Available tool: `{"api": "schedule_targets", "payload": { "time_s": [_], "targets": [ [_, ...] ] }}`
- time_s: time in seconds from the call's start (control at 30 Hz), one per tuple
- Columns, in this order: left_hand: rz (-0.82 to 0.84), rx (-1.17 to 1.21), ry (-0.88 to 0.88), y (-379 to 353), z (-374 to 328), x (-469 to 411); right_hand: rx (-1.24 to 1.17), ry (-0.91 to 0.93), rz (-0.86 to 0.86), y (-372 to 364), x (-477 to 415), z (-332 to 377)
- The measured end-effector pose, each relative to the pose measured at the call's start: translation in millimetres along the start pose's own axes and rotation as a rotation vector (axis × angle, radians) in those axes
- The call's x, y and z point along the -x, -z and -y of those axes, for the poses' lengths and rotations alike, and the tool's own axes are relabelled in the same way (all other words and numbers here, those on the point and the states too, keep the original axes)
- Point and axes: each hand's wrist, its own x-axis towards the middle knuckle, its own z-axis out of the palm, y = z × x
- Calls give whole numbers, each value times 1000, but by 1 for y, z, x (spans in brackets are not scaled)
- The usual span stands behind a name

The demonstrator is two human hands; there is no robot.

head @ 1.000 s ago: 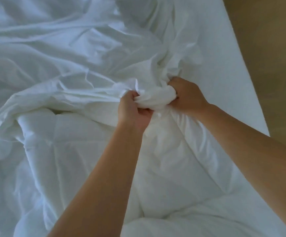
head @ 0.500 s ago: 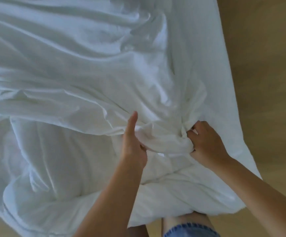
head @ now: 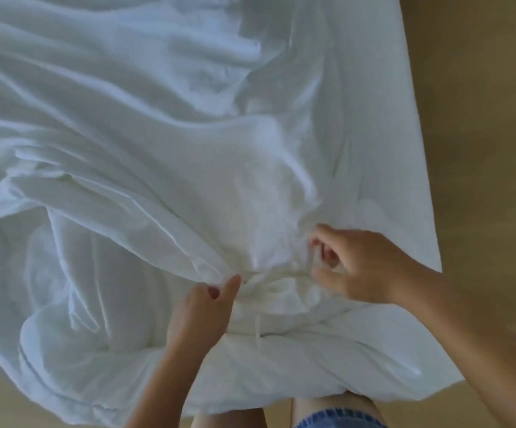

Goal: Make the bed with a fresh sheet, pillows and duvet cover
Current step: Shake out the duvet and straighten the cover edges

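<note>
The floor (head: pixel 482 149) here is plain tan wood, and it shows on the right and along the bottom. White bedding fills almost everything else.

The left hand (head: pixel 201 313) is nearly closed. Its thumb and first finger pinch a folded edge of the duvet cover (head: pixel 157 134), right where a long crease runs down to meet them. I think it holds that spot so the edge cannot slip away while the other hand works.

The right hand (head: pixel 364 267) is just beside it, on the far side of a small bunched lump of cloth. Its fingers (head: pixel 321 239) are bent like a claw and the thumb sits apart below them. That hand is blurry, so I cannot tell if it has any cloth between its fingers or is only reaching for some.

Going outward, the cover lies in big loose waves across the bed, up and to the left. It is not flat at all. Under its lifted edge, low on the left, the puffy duvet (head: pixel 80 288) peeks out, so the cover is not yet pulled all the way over it.

On the right a smoother white strip runs along the edge of the bed (head: pixel 411 180). At the very bottom I see bare knees and blue denim shorts (head: pixel 340 420) close against the hanging bedding. My guess is the hands are fitting a corner.
</note>
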Motion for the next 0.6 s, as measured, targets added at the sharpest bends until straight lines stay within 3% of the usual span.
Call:
{"api": "schedule_targets", "payload": {
  "time_s": [0.07, 0.1, 0.17, 0.2, 0.23, 0.3, 0.43, 0.5, 0.6],
  "targets": [
    [-239, -128, -191, 23, -28, -15, -16, 25, -445, 15, -35, 5],
    [-336, -40, -307, 32, -47, -26, 28, 17, -526, 23, -57, 9],
    [-380, -50, -559, 40, -87, -53, 42, -53, -408, 30, -99, 15],
    [-311, -153, -664, 40, -106, -66, 65, -63, -357, 28, -115, 17],
    [-244, -274, -717, 37, -121, -79, 83, -58, -359, 24, -125, 20],
    [-234, -405, -745, 35, -145, -97, 78, -2, -526, 20, -128, 22],
    [-450, -217, -933, 36, -165, -104, -173, 224, -927, 21, -110, 33],
    [-496, -21, -1004, 44, -169, -87, -347, 190, -965, 28, -96, 50],
    [-335, 101, -1069, 80, -144, -54, -378, 261, -819, 31, -76, 71]
  ]
}}
